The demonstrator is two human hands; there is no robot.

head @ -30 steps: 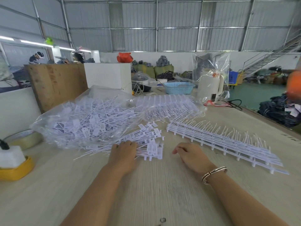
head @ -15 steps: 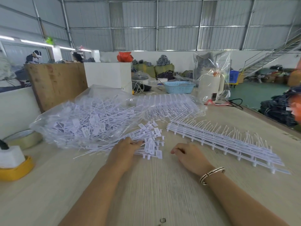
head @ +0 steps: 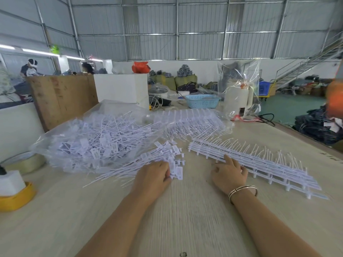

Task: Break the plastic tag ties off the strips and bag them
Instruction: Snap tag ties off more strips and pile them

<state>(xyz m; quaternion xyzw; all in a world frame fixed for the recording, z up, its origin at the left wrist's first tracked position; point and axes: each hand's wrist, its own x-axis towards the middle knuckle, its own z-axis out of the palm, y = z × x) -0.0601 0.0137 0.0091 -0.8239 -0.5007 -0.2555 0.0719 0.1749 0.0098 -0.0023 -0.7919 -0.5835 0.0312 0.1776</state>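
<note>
The left hand [head: 155, 175] is curled over a loose bunch of white ties [head: 148, 164] at frame centre. The right hand [head: 229, 172] lies with fingers spread on the near end of the stacked strips [head: 259, 162], centre right. Beyond, upper left, a clear bag [head: 83, 143] bulges with ties. A tape roll [head: 24, 162] sits at the bench's [head: 185, 219] left edge.
</note>
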